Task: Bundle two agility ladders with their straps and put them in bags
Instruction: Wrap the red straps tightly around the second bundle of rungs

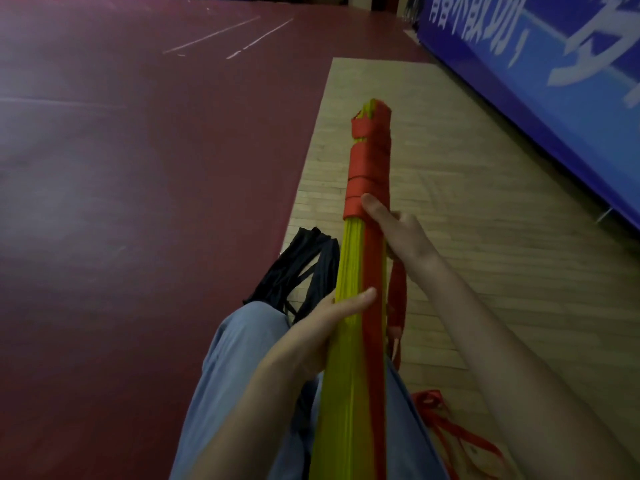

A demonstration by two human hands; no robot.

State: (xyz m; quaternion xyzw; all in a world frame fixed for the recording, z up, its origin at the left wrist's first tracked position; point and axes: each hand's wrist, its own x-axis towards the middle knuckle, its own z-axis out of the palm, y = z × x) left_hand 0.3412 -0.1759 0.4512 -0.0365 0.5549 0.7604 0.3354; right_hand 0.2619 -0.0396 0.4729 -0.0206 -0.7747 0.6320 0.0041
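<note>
You hold one long bundle of flat yellow plastic ladder rungs (346,341) over your lap. Its long axis runs straight away from you. Your left hand (325,327) is nearer you, its grip closed round the bundle's middle with the thumb across the top. Your right hand (398,233) is farther along and clasps the bundle's right side. Its thumb rests on the near edge of one wound red woven strap (370,161), so the bare rungs lie toward you from that grip. The strap's loose tail (396,299) hangs right of the bundle. One heap of black webbing (294,271) lies left of the bundle.
</note>
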